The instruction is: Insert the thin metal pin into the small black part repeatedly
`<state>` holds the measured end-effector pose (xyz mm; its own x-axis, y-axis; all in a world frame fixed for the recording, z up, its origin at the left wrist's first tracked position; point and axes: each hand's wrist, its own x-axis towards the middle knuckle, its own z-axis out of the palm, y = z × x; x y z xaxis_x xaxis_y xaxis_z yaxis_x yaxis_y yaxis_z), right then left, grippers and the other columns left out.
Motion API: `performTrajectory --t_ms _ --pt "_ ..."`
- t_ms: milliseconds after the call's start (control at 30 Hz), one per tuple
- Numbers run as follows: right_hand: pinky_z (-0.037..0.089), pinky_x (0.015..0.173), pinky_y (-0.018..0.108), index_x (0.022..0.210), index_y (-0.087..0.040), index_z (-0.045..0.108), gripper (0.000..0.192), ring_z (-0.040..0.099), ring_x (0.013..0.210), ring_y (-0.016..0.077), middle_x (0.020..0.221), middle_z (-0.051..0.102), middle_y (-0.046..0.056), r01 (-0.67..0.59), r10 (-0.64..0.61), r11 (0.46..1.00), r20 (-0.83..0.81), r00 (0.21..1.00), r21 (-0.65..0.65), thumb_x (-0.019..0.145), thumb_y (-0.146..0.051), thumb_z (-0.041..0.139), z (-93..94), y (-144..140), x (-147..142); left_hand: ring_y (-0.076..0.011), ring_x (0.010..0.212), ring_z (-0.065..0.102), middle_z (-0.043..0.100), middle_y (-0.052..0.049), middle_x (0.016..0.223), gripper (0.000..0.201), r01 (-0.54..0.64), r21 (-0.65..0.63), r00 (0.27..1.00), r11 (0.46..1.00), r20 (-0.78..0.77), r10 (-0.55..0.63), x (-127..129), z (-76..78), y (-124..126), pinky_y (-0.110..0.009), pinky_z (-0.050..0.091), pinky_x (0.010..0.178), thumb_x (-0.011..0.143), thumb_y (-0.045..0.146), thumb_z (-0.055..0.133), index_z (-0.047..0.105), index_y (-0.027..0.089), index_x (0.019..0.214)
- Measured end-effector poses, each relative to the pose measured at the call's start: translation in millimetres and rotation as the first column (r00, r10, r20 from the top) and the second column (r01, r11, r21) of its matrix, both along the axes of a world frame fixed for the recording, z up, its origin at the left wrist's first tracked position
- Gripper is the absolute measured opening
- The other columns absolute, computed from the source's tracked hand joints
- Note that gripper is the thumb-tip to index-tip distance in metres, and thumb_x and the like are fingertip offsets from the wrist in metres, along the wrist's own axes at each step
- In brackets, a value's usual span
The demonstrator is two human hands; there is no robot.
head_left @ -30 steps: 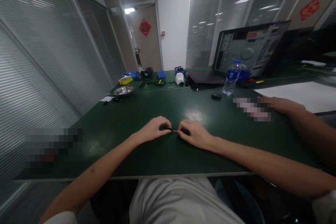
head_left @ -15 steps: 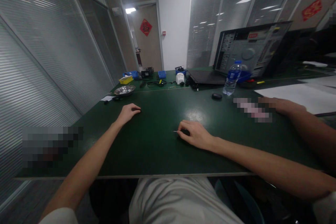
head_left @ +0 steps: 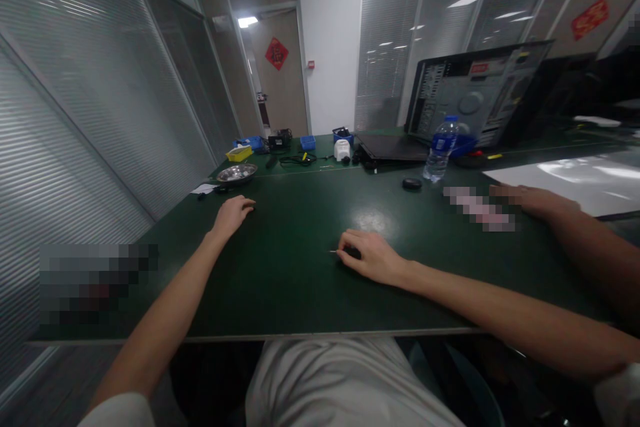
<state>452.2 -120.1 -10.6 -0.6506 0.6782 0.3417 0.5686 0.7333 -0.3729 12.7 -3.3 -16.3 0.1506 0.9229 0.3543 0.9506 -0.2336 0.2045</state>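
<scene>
Fingers of the right hand [head_left: 373, 257] pinched a small dark part [head_left: 353, 253] with a thin metal pin [head_left: 333, 251] jutting past the fingertips, against the desk [head_left: 300, 280]; probably light, stiff, best gripped by its body. Left hand [head_left: 233, 212] lay flat, empty, well apart.

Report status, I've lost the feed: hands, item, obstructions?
Left hand flat on table, empty. Right hand pinching small pin-tipped part. Nothing between them.
</scene>
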Motion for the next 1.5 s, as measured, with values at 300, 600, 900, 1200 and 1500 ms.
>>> performTrajectory --t_ms 300,600,900,1200,1500 --pt "0.041 0.071 0.028 0.098 -0.021 0.063 0.011 0.062 0.080 0.0162 0.095 0.067 0.002 0.010 -0.010 1.000 0.013 1.000 0.008 0.098 -0.031 0.058 -1.3 0.6 0.7 -0.0281 0.107 0.064 0.068 -0.011 0.115 0.027 0.010 -0.012 1.000 1.000 -0.006 -0.011 -0.6 -2.7 2.7 -0.037 0.049 0.096 0.095 0.030 0.057 0.077 0.018 0.109" --pt "0.042 0.073 0.028 0.098 -0.021 0.062 0.010 0.062 0.082 0.0162 0.096 0.067 0.001 -0.002 0.002 1.000 0.012 1.000 0.004 0.098 -0.030 0.058 -1.1 0.7 0.5 -0.0282 0.107 0.064 0.067 -0.011 0.114 0.026 0.014 -0.018 0.997 1.000 -0.071 -0.015 0.7 -3.1 3.0 -0.038 0.050 0.094 0.096 0.029 0.056 0.076 0.019 0.109" --pt "0.041 0.073 0.028 0.099 -0.021 0.062 0.010 0.062 0.081 0.0162 0.096 0.067 0.001 0.010 -0.010 1.000 0.017 1.000 -0.007 0.098 -0.030 0.058 0.0 -0.5 0.3 -0.0262 0.103 0.066 0.068 -0.011 0.111 0.021 0.007 -0.004 1.000 1.000 0.006 -0.007 -2.8 -7.3 5.3 -0.037 0.052 0.092 0.094 0.027 0.060 0.073 0.017 0.108" --pt "0.041 0.073 0.028 0.099 -0.021 0.063 0.010 0.062 0.081 0.0162 0.097 0.068 0.002 0.010 -0.010 1.000 0.021 1.000 -0.008 0.098 -0.030 0.058 -0.6 0.4 0.5 -0.0267 0.106 0.065 0.067 -0.011 0.114 0.023 -0.005 -0.009 0.998 1.000 -0.060 0.005 -1.1 -7.9 5.6 -0.038 0.051 0.093 0.096 0.026 0.057 0.074 0.018 0.109" --pt "0.041 0.072 0.028 0.099 -0.021 0.064 0.011 0.062 0.081 0.0160 0.096 0.067 0.002 0.005 -0.005 1.000 0.024 1.000 -0.008 0.098 -0.030 0.058 1.5 -0.8 0.4 -0.0279 0.104 0.066 0.067 -0.011 0.113 0.026 -0.015 0.017 0.993 1.000 -0.115 0.016 2.6 -5.2 2.6 -0.037 0.051 0.090 0.096 0.028 0.056 0.077 0.019 0.107"
